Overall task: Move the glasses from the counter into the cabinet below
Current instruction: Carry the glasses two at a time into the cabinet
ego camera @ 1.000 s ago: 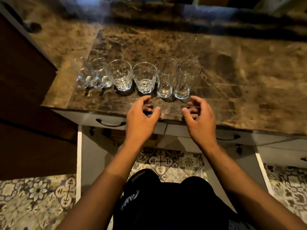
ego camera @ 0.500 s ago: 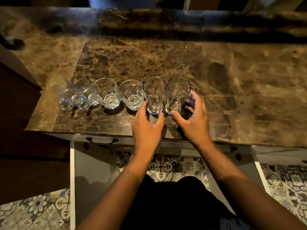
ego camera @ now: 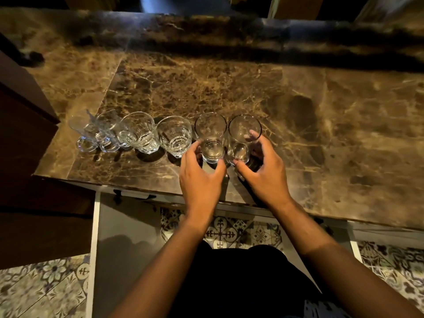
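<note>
Several clear glasses stand in a row near the front edge of the brown marble counter [ego camera: 229, 88]. My left hand [ego camera: 200, 177] wraps its fingers around the base of a tall glass [ego camera: 210, 136]. Around the rightmost tall glass [ego camera: 243, 138] my right hand [ego camera: 263, 171] closes, with a fingertip showing through the glass wall. Both glasses rest on the counter. To the left stand two short faceted tumblers [ego camera: 175, 137] [ego camera: 140, 134] and two small handled cups [ego camera: 105, 131] [ego camera: 83, 134]. An open white cabinet door [ego camera: 119, 249] hangs below the counter; the cabinet's inside is hidden.
A dark wooden unit [ego camera: 25, 134] borders the counter on the left. Drawer handles [ego camera: 135, 195] sit under the counter edge. Patterned floor tiles [ego camera: 241, 232] lie below, with my dark-clothed legs [ego camera: 229, 283] in front. A second white door edge [ego camera: 354, 249] stands at the right.
Both hands moved forward from the counter's edge onto the two tall glasses and closed around them. The camera has tilted and moved closer over the counter.
</note>
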### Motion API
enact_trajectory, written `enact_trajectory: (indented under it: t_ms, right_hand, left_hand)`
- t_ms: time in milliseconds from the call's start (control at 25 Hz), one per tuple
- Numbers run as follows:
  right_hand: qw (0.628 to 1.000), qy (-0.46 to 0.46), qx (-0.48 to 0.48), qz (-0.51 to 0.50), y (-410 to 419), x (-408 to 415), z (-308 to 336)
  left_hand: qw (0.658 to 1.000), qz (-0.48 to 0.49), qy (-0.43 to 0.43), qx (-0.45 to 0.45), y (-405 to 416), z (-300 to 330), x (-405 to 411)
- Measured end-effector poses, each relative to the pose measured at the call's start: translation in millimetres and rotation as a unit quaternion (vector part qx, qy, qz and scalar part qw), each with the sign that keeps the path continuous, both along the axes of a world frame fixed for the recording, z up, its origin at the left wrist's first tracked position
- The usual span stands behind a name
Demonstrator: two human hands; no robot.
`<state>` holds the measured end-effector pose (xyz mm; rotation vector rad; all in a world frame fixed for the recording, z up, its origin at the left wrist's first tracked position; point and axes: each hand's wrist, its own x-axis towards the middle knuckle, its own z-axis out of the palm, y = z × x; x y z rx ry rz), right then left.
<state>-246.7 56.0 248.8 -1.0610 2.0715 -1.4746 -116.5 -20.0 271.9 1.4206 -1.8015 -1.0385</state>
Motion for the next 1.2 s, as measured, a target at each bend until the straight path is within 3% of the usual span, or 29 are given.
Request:
enact_trajectory:
  t_ms: [320, 1200]
  right_hand:
    - [1.000, 0.017, 0.012, -0.017, 8.5, -11.8, 2.4]
    - [0.999, 0.026, 0.026, -0.035, 24.9, -15.4, 10.7]
  left_hand:
    - [0.999, -0.010, -0.027, -0.029, -6.4, -4.0, -14.3]
    - [0.999, 0.019, 0.028, -0.035, 0.9, -4.0, -20.9]
